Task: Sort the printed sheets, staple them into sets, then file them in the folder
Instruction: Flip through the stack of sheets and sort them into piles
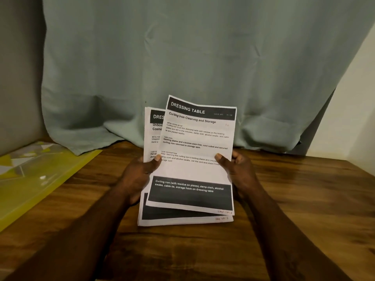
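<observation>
A dark brown wood-grain table (304, 199) fills the lower view. Behind its far edge hangs a wide, creased grey-green cloth (203, 57), with a grey wall (18, 78) to the left and a cream wall (355, 118) to the right. One translucent yellow plastic folder (30, 179) with pale triangle patterns lies flat at the table's left edge, cut off by the frame and partly tucked under the cloth's hem. Two bare hands hold white printed sheets with black header and footer bands over the middle of the table, tilted up toward the camera. The left hand (138, 175) has its grip closed on the left edge of the papers, thumb pressed on the front; the right hand (239, 171) grips the right edge the same way, its fingers hidden behind the paper. Two sheets can be told apart. The front sheet (194, 142) is headed "DRESSING TABLE" and "Curling Iron Cleaning and Storage". The rear sheet (152, 128) is offset to the left and mostly covered, so only fragments of its words show. Layered edges at the bottom suggest more pages, but their number cannot be counted. Whether the lower edges touch the table cannot be told. The small print and the handwritten marks at the lower right corners are unreadable.
</observation>
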